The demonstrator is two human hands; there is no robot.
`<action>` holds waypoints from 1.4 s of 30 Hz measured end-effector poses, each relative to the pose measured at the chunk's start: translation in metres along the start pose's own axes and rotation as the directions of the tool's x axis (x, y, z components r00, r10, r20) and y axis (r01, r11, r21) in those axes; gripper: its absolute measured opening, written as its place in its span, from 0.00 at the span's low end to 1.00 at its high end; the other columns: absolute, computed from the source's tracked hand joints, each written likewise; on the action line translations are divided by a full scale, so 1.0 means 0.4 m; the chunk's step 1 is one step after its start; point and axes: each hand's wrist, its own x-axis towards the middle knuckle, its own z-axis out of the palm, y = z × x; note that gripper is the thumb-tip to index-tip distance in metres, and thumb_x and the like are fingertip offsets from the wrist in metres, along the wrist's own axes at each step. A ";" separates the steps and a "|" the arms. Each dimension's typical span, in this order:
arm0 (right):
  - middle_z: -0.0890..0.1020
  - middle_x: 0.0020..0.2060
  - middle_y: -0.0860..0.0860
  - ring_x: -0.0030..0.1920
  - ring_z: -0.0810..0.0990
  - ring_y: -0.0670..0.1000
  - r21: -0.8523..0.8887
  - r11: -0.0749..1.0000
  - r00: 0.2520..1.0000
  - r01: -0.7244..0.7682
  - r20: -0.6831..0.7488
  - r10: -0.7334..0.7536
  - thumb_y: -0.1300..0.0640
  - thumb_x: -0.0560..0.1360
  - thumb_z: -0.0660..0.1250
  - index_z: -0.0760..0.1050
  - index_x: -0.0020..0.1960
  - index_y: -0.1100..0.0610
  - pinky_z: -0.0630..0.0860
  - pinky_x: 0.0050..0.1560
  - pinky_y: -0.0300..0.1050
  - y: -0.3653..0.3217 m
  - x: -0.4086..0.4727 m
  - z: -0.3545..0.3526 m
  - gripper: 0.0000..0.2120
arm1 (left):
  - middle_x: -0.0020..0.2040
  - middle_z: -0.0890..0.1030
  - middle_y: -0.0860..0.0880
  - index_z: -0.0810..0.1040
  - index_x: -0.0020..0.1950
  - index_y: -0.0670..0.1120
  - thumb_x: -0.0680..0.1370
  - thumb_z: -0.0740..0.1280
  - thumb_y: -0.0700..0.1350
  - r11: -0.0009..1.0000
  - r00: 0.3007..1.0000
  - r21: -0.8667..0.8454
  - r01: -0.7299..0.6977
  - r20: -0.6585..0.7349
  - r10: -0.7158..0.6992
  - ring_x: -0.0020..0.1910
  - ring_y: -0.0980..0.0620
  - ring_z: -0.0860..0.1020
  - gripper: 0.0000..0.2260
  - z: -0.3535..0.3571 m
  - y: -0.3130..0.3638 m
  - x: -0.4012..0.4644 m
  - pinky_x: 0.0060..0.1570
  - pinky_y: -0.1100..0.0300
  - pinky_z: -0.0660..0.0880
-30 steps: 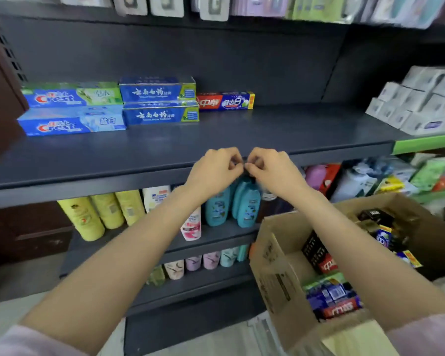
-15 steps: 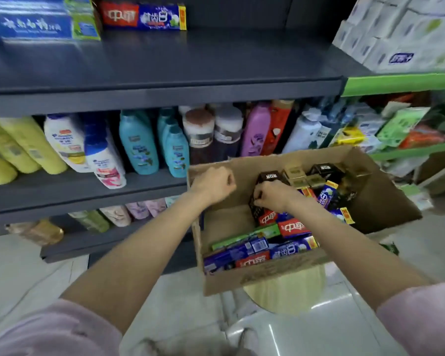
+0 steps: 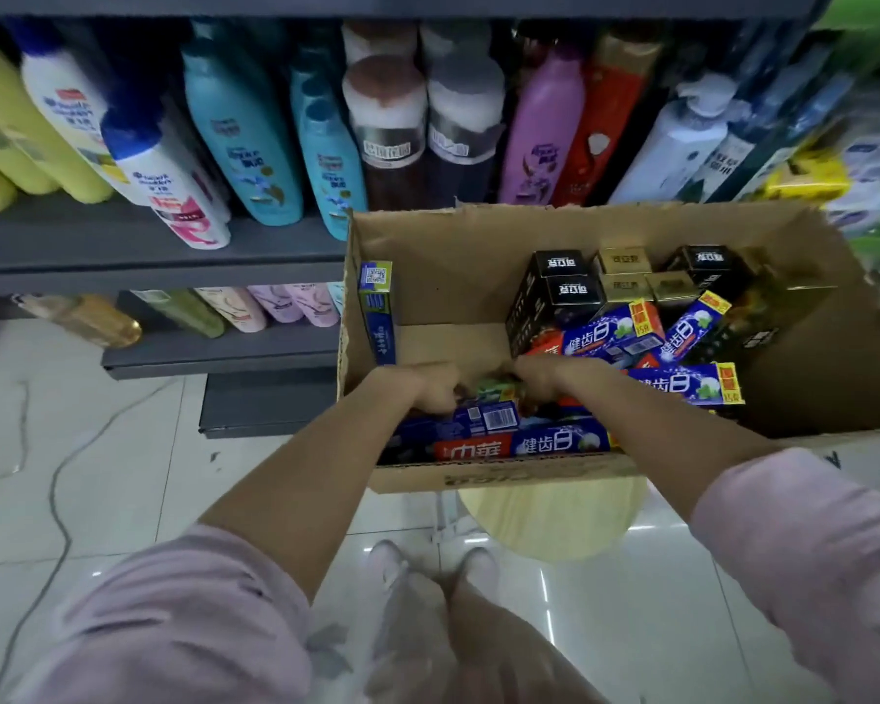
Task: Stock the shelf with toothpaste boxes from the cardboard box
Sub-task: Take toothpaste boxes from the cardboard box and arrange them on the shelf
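An open cardboard box (image 3: 453, 276) stands on a pale round stool (image 3: 555, 523) in front of the shelves. It holds several toothpaste boxes: red-and-blue ones (image 3: 529, 444) along the near wall and on the right, black ones (image 3: 555, 292) and gold ones (image 3: 623, 261) at the back. A blue one (image 3: 377, 307) stands upright against the left wall. Both hands are inside the box near its front. My left hand (image 3: 428, 388) and my right hand (image 3: 544, 381) have curled fingers on the two ends of a green toothpaste box (image 3: 494, 387), mostly hidden between them.
Shampoo bottles (image 3: 245, 144) crowd the grey shelf (image 3: 148, 266) directly behind the box, and smaller bottles (image 3: 275, 307) lie on the shelf below. Green-edged shelving with packets (image 3: 864, 160) is at right. White tiled floor (image 3: 97, 475) lies to the left and below.
The view has tilted down from the toothpaste shelf to the box. Both hands came down from the shelf edge into the box and closed on the green toothpaste box near its front.
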 end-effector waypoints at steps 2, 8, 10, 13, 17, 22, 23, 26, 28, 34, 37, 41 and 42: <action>0.76 0.64 0.56 0.59 0.77 0.56 0.001 1.000 1.000 0.007 -0.012 -0.007 0.63 0.73 0.68 0.67 0.70 0.54 0.74 0.53 0.44 -0.001 0.014 0.008 0.27 | 0.65 0.71 0.47 0.69 0.70 0.53 0.73 0.70 0.45 1.000 1.000 -0.025 0.011 -0.018 -0.011 0.61 0.45 0.73 0.26 0.010 -0.005 0.002 0.59 0.51 0.73; 0.77 0.55 0.53 0.54 0.76 0.55 0.096 0.995 0.999 -0.020 -0.041 0.024 0.61 0.67 0.74 0.72 0.63 0.60 0.73 0.48 0.44 0.016 -0.009 -0.025 0.26 | 0.66 0.71 0.46 0.71 0.67 0.48 0.71 0.73 0.47 0.999 0.994 0.028 0.034 -0.104 -0.031 0.62 0.45 0.72 0.26 0.048 0.006 0.025 0.59 0.53 0.71; 0.78 0.50 0.54 0.47 0.78 0.52 0.200 0.979 0.998 -0.034 -0.049 0.045 0.58 0.67 0.75 0.73 0.59 0.61 0.76 0.41 0.43 0.022 -0.020 -0.042 0.22 | 0.64 0.71 0.46 0.70 0.65 0.47 0.71 0.74 0.47 0.999 0.990 0.027 0.031 -0.138 -0.027 0.60 0.46 0.72 0.25 0.049 0.005 0.026 0.54 0.55 0.70; 0.78 0.47 0.56 0.44 0.78 0.52 0.455 0.890 0.993 0.018 -0.112 0.038 0.62 0.69 0.72 0.72 0.55 0.61 0.76 0.38 0.44 0.030 -0.035 -0.051 0.16 | 0.60 0.75 0.44 0.68 0.59 0.44 0.71 0.74 0.46 0.991 0.971 -0.130 -0.010 -0.237 -0.021 0.59 0.44 0.74 0.22 0.039 -0.009 0.016 0.52 0.55 0.69; 0.76 0.45 0.57 0.44 0.76 0.53 0.676 0.726 0.974 0.128 -0.223 0.036 0.69 0.67 0.67 0.68 0.52 0.59 0.73 0.40 0.46 0.057 -0.072 -0.059 0.16 | 0.59 0.77 0.45 0.67 0.61 0.42 0.72 0.73 0.43 0.893 0.915 -0.424 -0.150 -0.401 -0.037 0.59 0.47 0.75 0.22 0.000 -0.013 -0.021 0.60 0.52 0.71; 0.77 0.42 0.52 0.41 0.75 0.50 0.814 0.497 0.938 0.300 -0.347 0.001 0.64 0.62 0.63 0.70 0.54 0.57 0.71 0.40 0.43 0.051 -0.146 -0.075 0.20 | 0.62 0.76 0.49 0.66 0.68 0.49 0.77 0.67 0.50 0.523 0.815 -0.734 -0.433 -0.567 -0.121 0.60 0.52 0.75 0.22 -0.071 0.036 -0.094 0.50 0.57 0.72; 0.78 0.42 0.52 0.40 0.77 0.51 0.836 0.427 0.926 0.344 -0.377 -0.008 0.61 0.62 0.65 0.72 0.54 0.55 0.72 0.40 0.43 0.046 -0.156 -0.080 0.20 | 0.62 0.77 0.49 0.66 0.69 0.51 0.77 0.65 0.52 0.474 0.807 -0.750 -0.462 -0.577 -0.125 0.60 0.52 0.75 0.21 -0.083 0.048 -0.105 0.51 0.56 0.72; 0.80 0.38 0.52 0.34 0.79 0.49 0.855 0.215 0.874 0.472 -0.486 0.010 0.52 0.75 0.66 0.73 0.55 0.54 0.77 0.35 0.41 0.025 -0.193 -0.108 0.11 | 0.61 0.78 0.49 0.70 0.66 0.50 0.80 0.61 0.52 0.363 0.775 -0.756 -0.544 -0.619 -0.128 0.58 0.51 0.77 0.15 -0.119 0.091 -0.144 0.56 0.50 0.74; 0.81 0.34 0.50 0.30 0.80 0.48 0.817 0.172 0.827 0.550 -0.562 0.027 0.46 0.77 0.62 0.73 0.54 0.55 0.78 0.33 0.40 0.012 -0.221 -0.134 0.13 | 0.61 0.78 0.46 0.71 0.65 0.48 0.81 0.57 0.53 0.289 0.751 -0.752 -0.592 -0.645 -0.142 0.58 0.48 0.78 0.15 -0.145 0.121 -0.168 0.61 0.50 0.73; 0.83 0.49 0.50 0.47 0.83 0.49 0.656 0.247 0.691 0.713 -0.718 -0.087 0.58 0.76 0.66 0.75 0.55 0.51 0.78 0.46 0.41 -0.063 -0.302 -0.217 0.08 | 0.44 0.83 0.48 0.71 0.64 0.43 0.81 0.55 0.58 0.141 0.703 -0.728 -0.671 -0.685 -0.189 0.37 0.53 0.82 0.21 -0.215 0.158 -0.274 0.37 0.61 0.79; 0.80 0.51 0.44 0.50 0.82 0.47 0.557 0.307 0.621 0.772 -0.765 -0.173 0.63 0.74 0.67 0.66 0.62 0.48 0.79 0.45 0.40 -0.131 -0.344 -0.266 0.21 | 0.48 0.83 0.47 0.68 0.63 0.45 0.76 0.65 0.57 0.248 0.642 -0.673 -0.697 -0.740 -0.203 0.40 0.51 0.83 0.21 -0.247 0.152 -0.338 0.42 0.56 0.80; 0.79 0.54 0.47 0.50 0.82 0.46 0.450 0.276 0.514 0.849 -0.824 -0.240 0.60 0.76 0.66 0.65 0.62 0.49 0.80 0.47 0.41 -0.239 -0.381 -0.347 0.19 | 0.47 0.82 0.47 0.69 0.54 0.47 0.75 0.69 0.47 0.302 0.493 -0.546 -0.781 -0.837 -0.239 0.38 0.52 0.82 0.13 -0.304 0.112 -0.433 0.41 0.56 0.79; 0.80 0.55 0.49 0.50 0.82 0.47 0.420 0.270 0.483 0.866 -0.841 -0.243 0.59 0.75 0.67 0.66 0.61 0.50 0.81 0.48 0.43 -0.272 -0.388 -0.372 0.17 | 0.47 0.82 0.46 0.70 0.54 0.47 0.74 0.70 0.48 0.300 0.453 -0.513 -0.804 -0.856 -0.249 0.38 0.51 0.82 0.13 -0.323 0.093 -0.459 0.42 0.55 0.79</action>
